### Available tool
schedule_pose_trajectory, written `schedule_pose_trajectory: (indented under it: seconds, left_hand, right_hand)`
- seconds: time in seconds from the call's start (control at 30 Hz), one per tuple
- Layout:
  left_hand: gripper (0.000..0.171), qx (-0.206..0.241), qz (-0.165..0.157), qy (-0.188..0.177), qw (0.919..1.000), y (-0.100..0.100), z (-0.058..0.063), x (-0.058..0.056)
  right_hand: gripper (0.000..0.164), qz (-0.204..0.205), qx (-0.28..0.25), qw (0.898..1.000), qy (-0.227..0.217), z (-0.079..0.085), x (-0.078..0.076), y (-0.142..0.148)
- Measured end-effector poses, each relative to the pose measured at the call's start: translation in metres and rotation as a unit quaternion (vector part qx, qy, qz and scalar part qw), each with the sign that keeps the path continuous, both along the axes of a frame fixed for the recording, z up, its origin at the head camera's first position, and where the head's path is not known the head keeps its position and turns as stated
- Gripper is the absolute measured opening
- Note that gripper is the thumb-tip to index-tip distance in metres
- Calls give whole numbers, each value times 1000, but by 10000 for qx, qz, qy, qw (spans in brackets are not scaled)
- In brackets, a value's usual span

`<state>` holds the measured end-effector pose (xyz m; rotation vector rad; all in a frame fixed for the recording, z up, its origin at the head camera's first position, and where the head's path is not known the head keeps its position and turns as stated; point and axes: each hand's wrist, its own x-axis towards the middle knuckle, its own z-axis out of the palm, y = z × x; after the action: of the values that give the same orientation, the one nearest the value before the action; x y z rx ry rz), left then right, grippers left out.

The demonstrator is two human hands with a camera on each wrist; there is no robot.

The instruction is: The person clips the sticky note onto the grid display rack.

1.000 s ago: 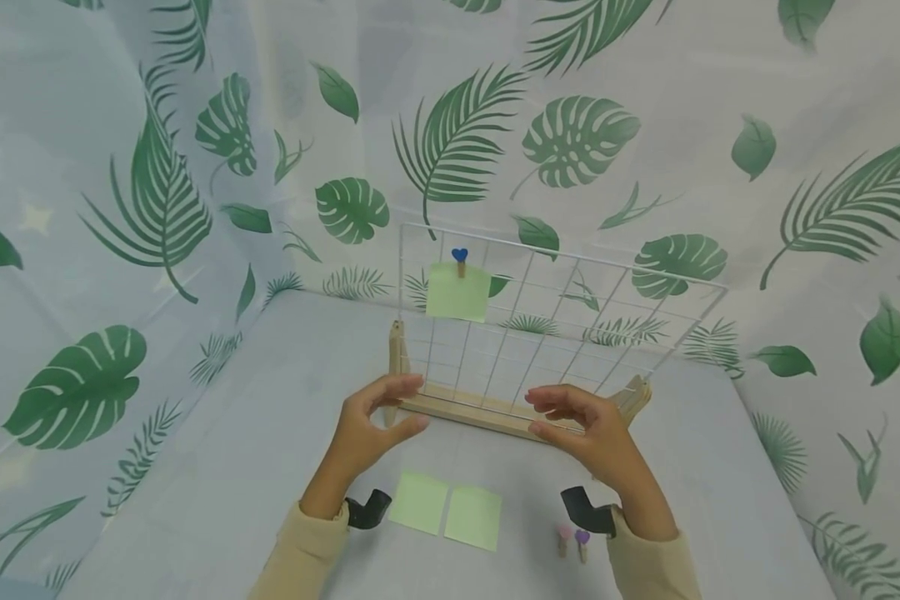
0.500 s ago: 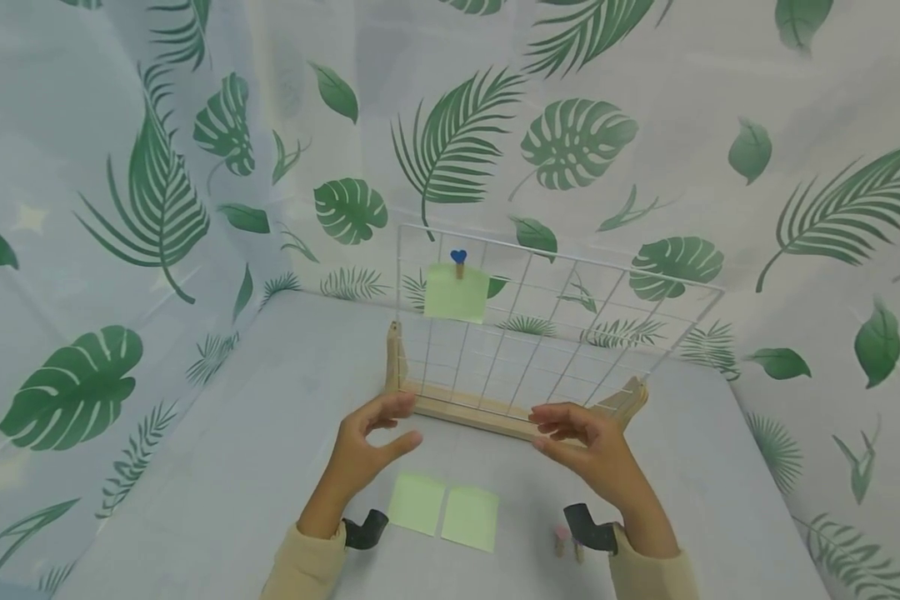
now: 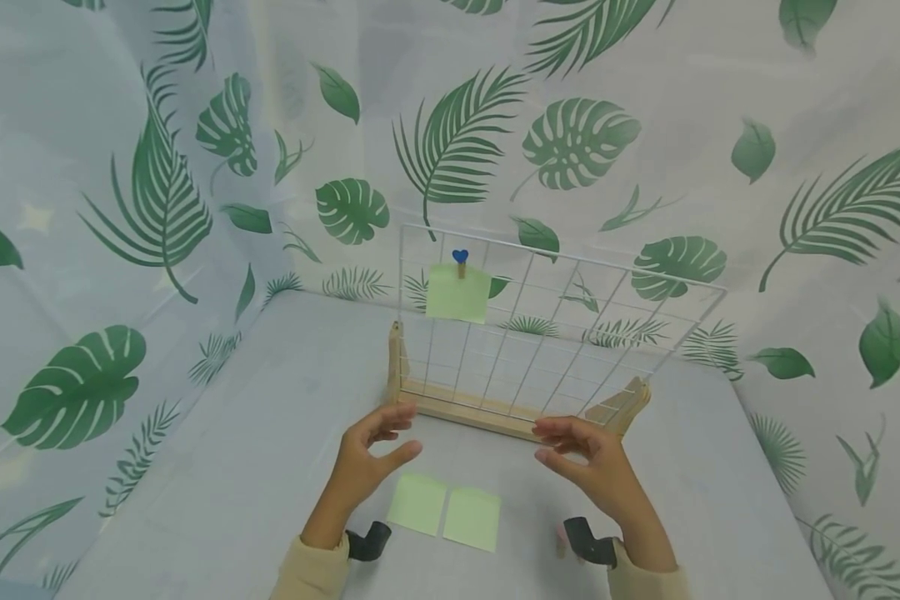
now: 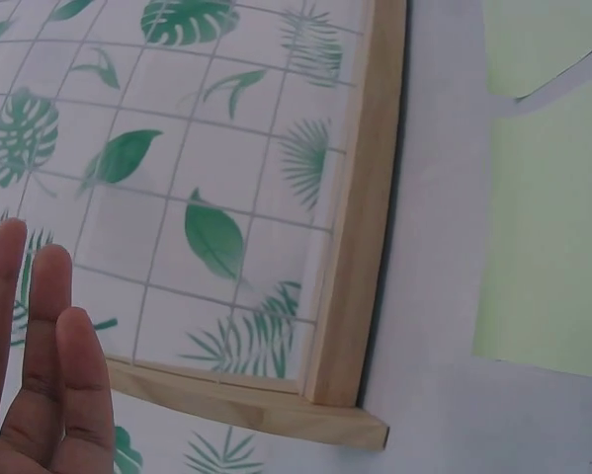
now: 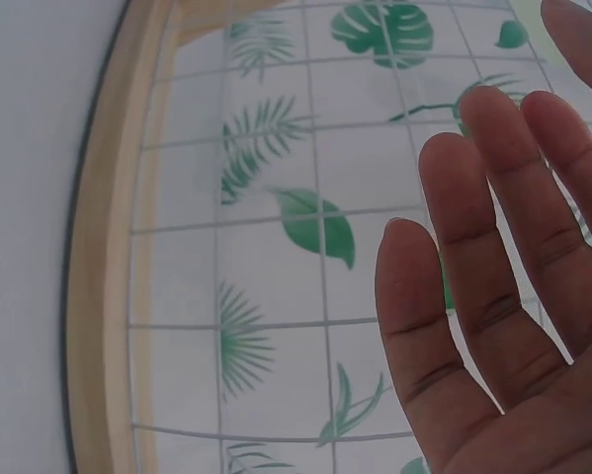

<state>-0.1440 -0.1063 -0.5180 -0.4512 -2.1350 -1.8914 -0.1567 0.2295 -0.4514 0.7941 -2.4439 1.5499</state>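
Observation:
In the head view my left hand [image 3: 366, 450] hovers over the table left of centre, fingers loosely bent and holding nothing. My right hand [image 3: 588, 454] mirrors it on the right, thumb apart from the fingers. Between and beyond them stands a white wire grid rack [image 3: 547, 333] on a wooden base [image 3: 480, 415]. A blue heart clothespin [image 3: 461, 260] fastens a green sticky note [image 3: 457, 296] to the grid's upper left. Two more green notes, a left one [image 3: 417, 503] and a right one [image 3: 472, 518], lie side by side on the table, nearer me than the hands.
A pink clothespin [image 3: 561, 540] lies by the right wrist, mostly hidden behind the black wrist camera [image 3: 588, 542]. Another black camera [image 3: 369, 542] sits at the left wrist. Leaf-patterned cloth [image 3: 465, 167] surrounds the white table [image 3: 270, 417] at the back and sides.
Both hands have drawn back slightly from the rack, toward the near side. The right wrist camera now covers the purple clothespin seen earlier. Rack and notes stay in place.

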Motion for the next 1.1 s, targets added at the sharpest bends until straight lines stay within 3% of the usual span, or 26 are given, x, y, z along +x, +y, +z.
schedule_pose_trajectory:
  seconds: [0.4, 1.1]
  left_hand:
    - [41, 35, 132, -581, 9982, 3, -17, 8]
    - [41, 96, 183, -1451, 9892, 10, -33, 16]
  right_hand:
    - [33, -296, 61, 9994, -141, -18, 7, 3]
    - [30, -516, -75, 9973, -525, -44, 17, 9]
